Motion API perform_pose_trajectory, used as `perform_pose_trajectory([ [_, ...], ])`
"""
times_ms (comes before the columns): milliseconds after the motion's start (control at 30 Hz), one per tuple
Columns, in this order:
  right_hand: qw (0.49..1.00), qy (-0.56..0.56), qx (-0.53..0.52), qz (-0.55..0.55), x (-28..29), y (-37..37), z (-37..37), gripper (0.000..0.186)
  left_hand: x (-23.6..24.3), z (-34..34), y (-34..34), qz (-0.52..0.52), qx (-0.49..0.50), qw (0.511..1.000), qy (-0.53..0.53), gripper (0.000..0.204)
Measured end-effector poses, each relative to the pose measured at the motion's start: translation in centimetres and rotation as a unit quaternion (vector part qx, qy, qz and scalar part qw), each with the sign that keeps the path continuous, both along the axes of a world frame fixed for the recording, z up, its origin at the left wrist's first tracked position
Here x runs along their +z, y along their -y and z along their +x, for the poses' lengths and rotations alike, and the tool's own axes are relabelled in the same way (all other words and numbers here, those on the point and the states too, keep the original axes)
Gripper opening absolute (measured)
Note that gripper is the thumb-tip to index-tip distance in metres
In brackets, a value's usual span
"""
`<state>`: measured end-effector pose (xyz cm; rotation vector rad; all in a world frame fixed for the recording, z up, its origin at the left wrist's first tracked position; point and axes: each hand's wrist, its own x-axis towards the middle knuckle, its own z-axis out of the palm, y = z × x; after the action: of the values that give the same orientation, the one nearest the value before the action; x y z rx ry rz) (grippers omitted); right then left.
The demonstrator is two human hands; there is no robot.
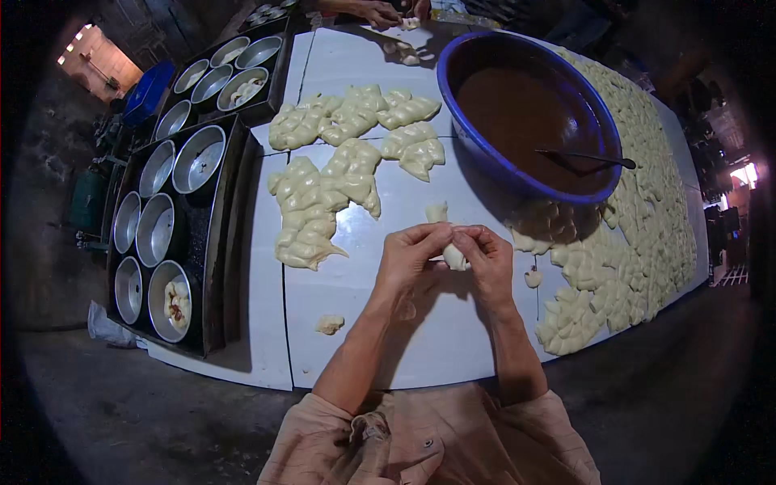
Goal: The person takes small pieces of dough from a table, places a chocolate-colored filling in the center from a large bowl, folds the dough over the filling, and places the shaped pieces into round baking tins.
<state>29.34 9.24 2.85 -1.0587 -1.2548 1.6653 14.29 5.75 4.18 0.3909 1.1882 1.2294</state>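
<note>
Both my hands are over the white table, their fingertips pinched together around a small piece of pale dough [455, 258]. My left hand [411, 257] grips it from the left and my right hand [493, 265] from the right, with the thumbs meeting on top. Another pale dough bit [436, 212] shows just beyond my fingertips; whether it joins the held piece I cannot tell. Left of my hands lie large clumps of dough pieces [307, 206]. A small dough scrap [329, 324] rests near my left forearm, and a little dough piece with a brown spot [533, 277] sits right of my right hand.
A blue basin [477, 149] of brown filling stands ahead to the right, a dark-handled utensil [594, 158] across its rim. Dough pieces [638, 202] cover the table's right side. Round metal pans [156, 229] stand in dark trays at left, some holding dough. Another person's hands [388, 14] work opposite.
</note>
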Motion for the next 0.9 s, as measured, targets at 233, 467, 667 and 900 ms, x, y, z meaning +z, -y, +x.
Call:
perform_pose_trajectory([
  [233,0.977,0.058,0.099,0.180,-0.3,0.9,1.9,0.039,0.9,-1.6,0.4,0.002,-0.075,0.996,-0.042,0.037],
  [467,0.972,-0.015,0.014,0.233,-0.4,1.9,0.0,0.018,0.5,-2.2,2.2,0.094,-0.140,0.984,-0.051,0.025],
  [667,0.909,0.100,-0.131,0.382,-2.2,2.7,-1.1,0.015,-0.5,-1.5,3.6,0.106,-0.150,0.983,-0.015,0.026],
  [900,0.924,0.198,-0.072,0.319,0.3,4.2,-1.2,0.021,-0.3,-2.5,4.2,0.025,-0.158,0.976,-0.146,0.029],
])
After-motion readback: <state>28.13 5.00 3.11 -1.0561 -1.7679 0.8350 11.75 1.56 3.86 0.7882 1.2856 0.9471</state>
